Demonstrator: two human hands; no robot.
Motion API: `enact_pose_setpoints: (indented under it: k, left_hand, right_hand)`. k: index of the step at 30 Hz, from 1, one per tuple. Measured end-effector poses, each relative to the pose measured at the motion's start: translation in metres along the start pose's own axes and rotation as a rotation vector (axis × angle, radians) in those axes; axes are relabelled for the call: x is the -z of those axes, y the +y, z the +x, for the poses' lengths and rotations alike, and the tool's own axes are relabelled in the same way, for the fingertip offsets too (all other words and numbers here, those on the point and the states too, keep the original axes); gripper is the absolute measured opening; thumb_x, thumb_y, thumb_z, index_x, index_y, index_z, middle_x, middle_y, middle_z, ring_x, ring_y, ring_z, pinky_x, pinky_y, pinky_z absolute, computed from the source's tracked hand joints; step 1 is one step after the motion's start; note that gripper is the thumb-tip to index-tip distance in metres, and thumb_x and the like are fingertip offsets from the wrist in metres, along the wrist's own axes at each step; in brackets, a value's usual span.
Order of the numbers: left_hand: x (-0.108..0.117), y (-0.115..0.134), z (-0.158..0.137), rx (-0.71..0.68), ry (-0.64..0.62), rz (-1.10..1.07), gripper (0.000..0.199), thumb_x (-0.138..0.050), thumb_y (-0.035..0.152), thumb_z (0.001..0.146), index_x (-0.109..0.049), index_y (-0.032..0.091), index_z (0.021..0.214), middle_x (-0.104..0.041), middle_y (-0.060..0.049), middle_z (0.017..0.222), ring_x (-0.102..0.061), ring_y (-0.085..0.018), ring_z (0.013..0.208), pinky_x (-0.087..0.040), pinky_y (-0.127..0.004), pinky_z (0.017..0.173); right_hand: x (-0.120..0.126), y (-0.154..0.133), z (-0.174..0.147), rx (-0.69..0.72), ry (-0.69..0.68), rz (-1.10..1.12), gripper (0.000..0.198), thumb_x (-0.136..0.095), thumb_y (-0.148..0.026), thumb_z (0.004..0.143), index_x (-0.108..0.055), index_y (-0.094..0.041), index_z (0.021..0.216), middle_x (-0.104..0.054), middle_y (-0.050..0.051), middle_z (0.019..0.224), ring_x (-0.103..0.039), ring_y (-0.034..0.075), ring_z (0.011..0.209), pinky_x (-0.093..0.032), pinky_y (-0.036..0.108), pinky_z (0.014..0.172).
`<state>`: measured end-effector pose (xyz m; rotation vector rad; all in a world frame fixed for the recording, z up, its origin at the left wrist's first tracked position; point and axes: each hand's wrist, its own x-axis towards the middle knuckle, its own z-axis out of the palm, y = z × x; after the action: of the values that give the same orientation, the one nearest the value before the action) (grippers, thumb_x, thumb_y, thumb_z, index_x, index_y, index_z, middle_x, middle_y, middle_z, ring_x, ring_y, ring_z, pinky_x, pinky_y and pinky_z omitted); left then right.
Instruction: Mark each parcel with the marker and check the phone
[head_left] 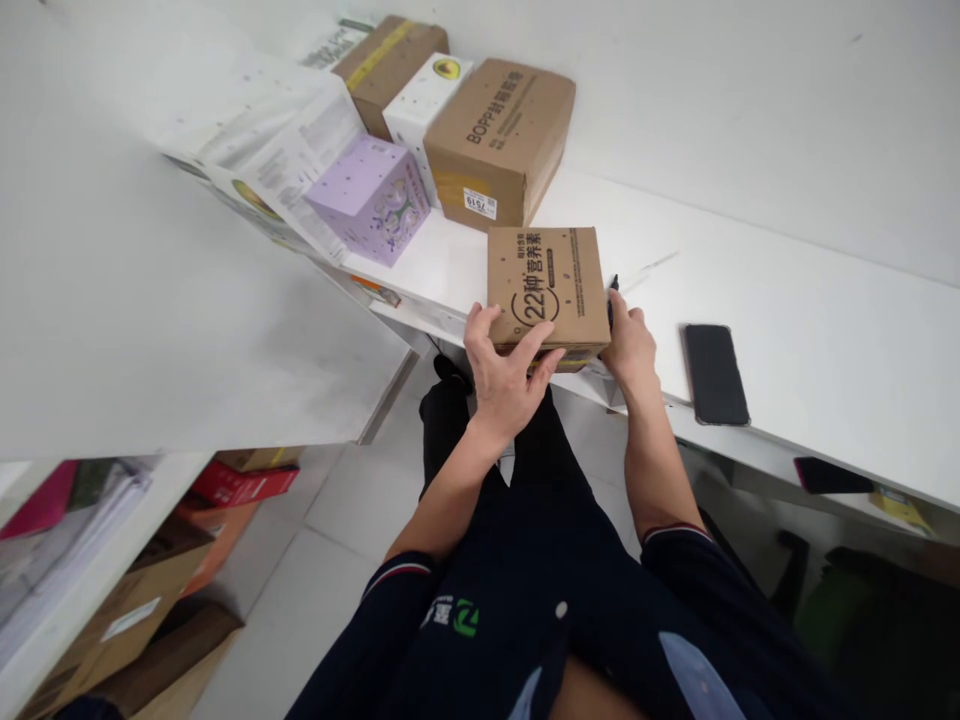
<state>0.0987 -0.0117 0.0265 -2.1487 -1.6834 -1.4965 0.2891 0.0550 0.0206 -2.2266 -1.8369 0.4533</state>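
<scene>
A small brown cardboard box point(551, 285) printed with "22" and Chinese text stands at the near edge of the white desk. My left hand point(504, 375) grips its near left part, some fingers over the top and others on the near side. At the box's right side, my right hand point(631, 342) is closed around a slim black pen-like tool point(614, 284). Only the dark tip of that tool shows, so its exact kind is unclear. A strip of yellow tape is partly visible on the box's near face, below my left fingers.
Behind stand a larger brown carton point(499, 135), a white avocado-printed box point(424, 95), another taped carton point(390, 65) and a purple box point(371, 200). To the right lies a black phone point(716, 373) on the white desk point(840, 330). A white panel point(225, 330) rises at left.
</scene>
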Motion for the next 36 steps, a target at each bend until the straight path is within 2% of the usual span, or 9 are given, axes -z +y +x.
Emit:
enact_pose_setpoints:
  k: [4,7,11,14,17,21,25,30,36]
  left_hand:
    - [-0.001,-0.002,0.001,-0.01,0.024,0.015,0.03,-0.065,0.046,0.089,-0.069,0.028,0.113,-0.035,-0.01,0.132,-0.036,-0.032,0.137,-0.034,-0.059,0.121]
    - [0.0,-0.003,0.001,-0.036,0.049,0.024,0.029,-0.064,0.048,0.09,-0.069,0.028,0.11,-0.037,-0.009,0.128,-0.04,-0.031,0.133,-0.035,-0.059,0.12]
    - [0.0,-0.004,0.001,-0.055,0.056,-0.006,0.025,-0.062,0.046,0.092,-0.07,0.028,0.108,-0.037,-0.009,0.126,-0.041,-0.029,0.131,-0.036,-0.056,0.12]
    - [-0.004,-0.006,0.003,-0.038,0.045,-0.029,0.026,-0.061,0.046,0.092,-0.07,0.028,0.108,-0.037,-0.009,0.125,-0.04,-0.029,0.132,-0.036,-0.055,0.119]
    - [-0.009,-0.01,0.007,-0.039,0.039,-0.072,0.028,-0.06,0.047,0.093,-0.071,0.028,0.109,-0.038,-0.01,0.127,-0.037,-0.03,0.135,-0.035,-0.054,0.119]
    - [-0.013,-0.016,0.013,-0.01,-0.036,-0.077,0.033,-0.06,0.052,0.091,-0.07,0.028,0.111,-0.039,-0.01,0.13,-0.035,-0.032,0.138,-0.036,-0.054,0.119]
    - [-0.015,-0.019,0.012,-0.023,-0.037,-0.052,0.033,-0.06,0.052,0.091,-0.068,0.028,0.113,-0.038,-0.01,0.132,-0.035,-0.033,0.139,-0.037,-0.056,0.118]
    - [-0.023,-0.02,0.009,-0.085,0.083,-0.022,0.028,-0.059,0.047,0.093,-0.067,0.028,0.111,-0.038,-0.009,0.131,-0.036,-0.031,0.139,-0.04,-0.055,0.116]
    - [-0.023,-0.02,0.01,-0.041,0.032,-0.025,0.03,-0.059,0.05,0.092,-0.068,0.027,0.11,-0.04,-0.009,0.129,-0.035,-0.032,0.14,-0.039,-0.055,0.117]
  right_hand:
    - [-0.003,0.004,0.008,0.048,0.008,0.07,0.055,-0.06,-0.028,0.086,-0.057,-0.025,0.141,-0.061,0.015,0.103,-0.062,0.026,0.078,-0.051,0.047,0.078]
    - [-0.014,0.021,0.017,0.095,0.141,0.255,0.035,-0.056,-0.026,0.087,-0.071,-0.021,0.118,-0.06,0.008,0.085,-0.058,0.021,0.073,-0.051,0.044,0.08]
    - [-0.014,0.036,0.019,0.119,0.309,0.83,0.028,-0.048,-0.036,0.09,-0.066,-0.021,0.106,-0.06,-0.001,0.073,-0.054,0.014,0.061,-0.051,0.032,0.065]
    - [0.008,0.03,0.005,0.225,0.297,1.09,0.034,-0.044,-0.046,0.092,-0.059,-0.027,0.117,-0.067,0.0,0.088,-0.062,0.014,0.064,-0.052,0.03,0.059]
    - [0.036,0.015,-0.017,0.355,0.251,1.104,0.039,-0.052,-0.052,0.089,-0.052,-0.035,0.124,-0.069,0.003,0.109,-0.071,0.018,0.08,-0.058,0.037,0.067]
    - [0.051,-0.011,-0.036,0.49,0.449,1.197,0.035,-0.069,-0.047,0.083,-0.05,-0.033,0.109,-0.061,-0.005,0.075,-0.066,0.015,0.064,-0.057,0.033,0.063]
    - [0.046,-0.038,-0.041,0.422,0.62,1.195,0.025,-0.051,-0.053,0.096,-0.044,-0.029,0.091,-0.039,-0.01,0.055,-0.051,0.012,0.041,-0.041,0.027,0.041]
    - [0.038,-0.057,-0.049,0.4,0.497,1.175,0.028,-0.047,-0.055,0.099,-0.048,-0.027,0.093,-0.052,-0.006,0.057,-0.059,0.014,0.048,-0.045,0.028,0.041]
    - [0.034,-0.055,-0.053,0.353,0.524,1.051,0.035,-0.045,-0.061,0.097,-0.049,-0.027,0.092,-0.054,-0.005,0.059,-0.064,0.015,0.053,-0.047,0.027,0.042]
